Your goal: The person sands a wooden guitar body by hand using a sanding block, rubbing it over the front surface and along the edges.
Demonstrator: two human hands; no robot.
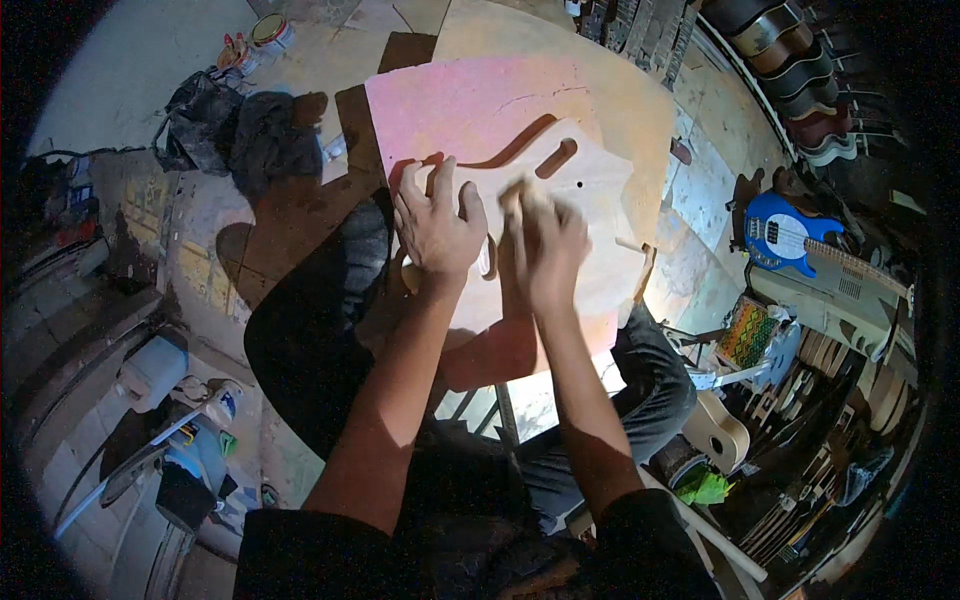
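A pale wooden guitar-shaped body (600, 210) with cut-out slots and a small dark hole lies on a pink, cracked-looking board (470, 100). My left hand (438, 220) lies on the left part of the wood, fingers spread and bent slightly over it. To its right, my right hand (545, 240) is blurred, its fingers curled together near the middle of the wood; a small tan thing seems to be at the fingertips, too smeared to make out. My right hand's shadow falls across the body and board below it.
My dark-trousered legs (650, 400) flank the board. Dark cloths (270, 140), cans (270, 35) and plastic containers (150, 375) sit leftward. At right are a blue electric bass (780, 235), hanging instruments (790, 70), a pale acoustic body (715, 430) and assorted wooden parts.
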